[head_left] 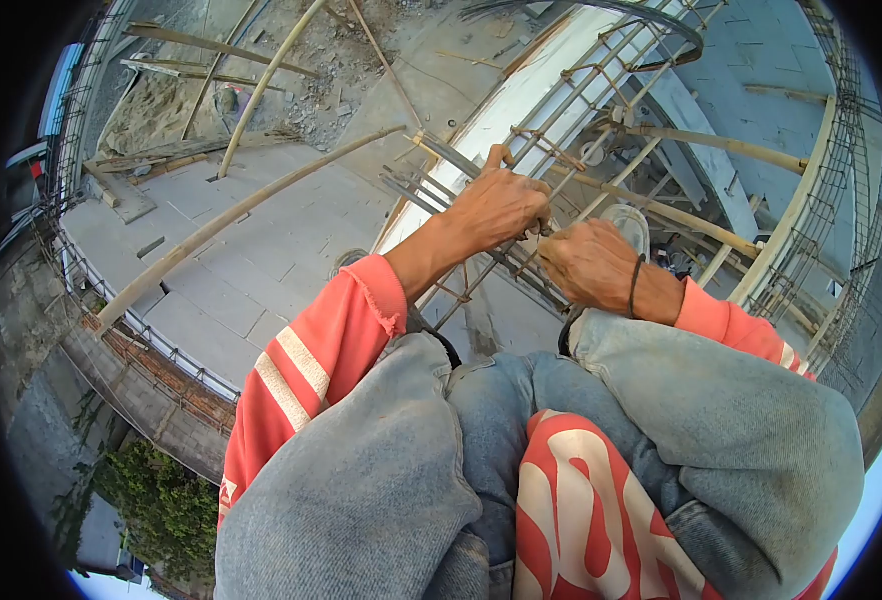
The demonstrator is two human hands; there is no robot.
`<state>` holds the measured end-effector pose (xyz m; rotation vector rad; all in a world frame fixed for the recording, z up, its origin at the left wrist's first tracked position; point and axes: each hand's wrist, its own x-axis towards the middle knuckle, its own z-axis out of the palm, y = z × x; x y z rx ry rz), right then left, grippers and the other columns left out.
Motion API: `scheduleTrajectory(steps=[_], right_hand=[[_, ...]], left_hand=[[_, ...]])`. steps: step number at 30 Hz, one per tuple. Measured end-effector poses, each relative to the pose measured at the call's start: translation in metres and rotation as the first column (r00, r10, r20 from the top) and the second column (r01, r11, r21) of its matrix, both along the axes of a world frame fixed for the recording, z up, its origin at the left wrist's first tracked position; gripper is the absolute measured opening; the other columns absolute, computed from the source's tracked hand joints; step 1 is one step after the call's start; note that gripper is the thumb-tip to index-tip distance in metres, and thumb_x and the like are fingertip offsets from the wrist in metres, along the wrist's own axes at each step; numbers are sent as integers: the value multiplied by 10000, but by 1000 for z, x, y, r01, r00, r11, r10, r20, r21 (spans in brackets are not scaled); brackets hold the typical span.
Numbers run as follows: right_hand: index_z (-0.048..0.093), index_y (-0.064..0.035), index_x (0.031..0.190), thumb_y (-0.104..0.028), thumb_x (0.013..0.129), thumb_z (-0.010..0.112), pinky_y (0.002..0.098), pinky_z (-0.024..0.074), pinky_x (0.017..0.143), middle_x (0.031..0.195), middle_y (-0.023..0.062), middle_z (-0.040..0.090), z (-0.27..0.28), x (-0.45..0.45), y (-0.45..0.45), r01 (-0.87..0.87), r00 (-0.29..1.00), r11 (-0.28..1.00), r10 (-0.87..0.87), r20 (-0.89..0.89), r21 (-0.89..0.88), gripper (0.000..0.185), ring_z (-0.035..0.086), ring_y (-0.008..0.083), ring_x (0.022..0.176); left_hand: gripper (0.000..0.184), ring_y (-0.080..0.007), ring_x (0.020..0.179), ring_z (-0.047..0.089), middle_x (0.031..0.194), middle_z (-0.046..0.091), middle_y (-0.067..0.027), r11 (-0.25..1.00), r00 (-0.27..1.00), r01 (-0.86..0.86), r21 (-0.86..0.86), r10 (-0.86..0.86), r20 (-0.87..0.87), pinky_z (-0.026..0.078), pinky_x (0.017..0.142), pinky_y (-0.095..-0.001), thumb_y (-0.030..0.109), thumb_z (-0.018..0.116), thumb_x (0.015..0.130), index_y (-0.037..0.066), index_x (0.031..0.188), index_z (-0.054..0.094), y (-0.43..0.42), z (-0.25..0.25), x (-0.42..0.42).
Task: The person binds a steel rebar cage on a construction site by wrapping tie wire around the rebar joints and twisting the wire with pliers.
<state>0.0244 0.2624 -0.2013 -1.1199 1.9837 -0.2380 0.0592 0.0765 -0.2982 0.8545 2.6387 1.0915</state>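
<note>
My left hand (501, 205) is over the steel bars, its index finger raised and the other fingers curled; what it grips, if anything, is hidden. Close beside it on the right, my right hand (591, 262) is closed in a fist above the same bars, a dark band round its wrist. Whatever lies between the fingers is too small to make out. Beneath both hands runs a cage of steel rebar (591, 85) with square ties, along a white beam (539, 92). Several bar ends (416, 188) stick out to the left of my left hand.
A long wooden pole (246, 205) slants across the left over grey panels (226, 275). Wooden poles (721, 145) cross the opening at the right, near a curved rebar cage (851, 210). Rubble (336, 90) lies below at the top. My bent knees frame the bottom.
</note>
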Motion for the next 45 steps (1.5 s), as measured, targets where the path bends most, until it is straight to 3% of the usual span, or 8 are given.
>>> scheduleTrajectory(steps=[5,13,22,34,36,40,42,45], right_hand=[[709,-57,830,-129,822,671,455,527,615,818,106,682,-16,-30,-10,52,980,934,-116,-160,-354,82,687,339,733],[722,-68,913,-185,861,700,445,532,631,829,95,668,-25,-28,-2,260,906,892,-358,-226,-371,131,683,326,747],[724,-51,911,-204,798,699,477,544,675,859,177,714,-42,-48,9,264,898,948,-173,-404,181,192,704,380,796],[653,-6,623,-308,843,725,437,444,560,592,126,600,-10,-44,4,73,920,987,-121,372,140,380,557,314,547],[636,18,653,-298,892,703,416,421,556,574,117,526,-11,-36,3,477,727,865,-489,481,158,402,462,293,519],[687,20,761,-255,940,669,416,429,578,606,133,567,10,-36,3,628,351,686,-671,653,368,329,472,287,535],[721,26,867,-212,969,642,417,480,633,700,139,664,21,-58,12,445,882,894,-447,147,48,271,575,303,605],[698,9,1031,-203,945,678,429,543,754,871,183,720,10,-108,38,570,725,761,-643,-246,-308,229,686,340,789]], left_hand=[[128,-340,643,641,633,627,-140,995,992,-101,18,99,83,341,856,-477,178,679,789,101,689,656,1,-12,-4],[224,-344,807,672,752,712,-126,995,951,-83,-56,96,293,403,893,-464,187,791,729,75,903,706,-2,1,-13],[332,-314,799,693,759,736,-74,987,934,-161,29,143,326,395,973,-445,262,838,733,97,980,692,-2,9,-6],[160,-293,702,673,716,715,-79,963,959,-240,127,214,188,325,995,-465,264,711,881,106,901,694,4,10,11],[126,-288,701,673,707,713,-78,964,956,-239,118,212,202,326,987,-464,229,686,892,104,895,701,4,9,11],[169,-259,784,669,760,732,-62,969,942,-237,76,210,261,315,997,-457,207,682,857,100,982,716,5,13,10],[185,-253,810,676,772,732,-60,966,939,-246,85,216,269,313,1012,-471,214,687,852,99,995,714,4,16,11],[220,-233,868,684,804,736,-47,986,969,-161,52,148,197,304,1042,-512,232,718,846,104,1025,704,6,18,19]])
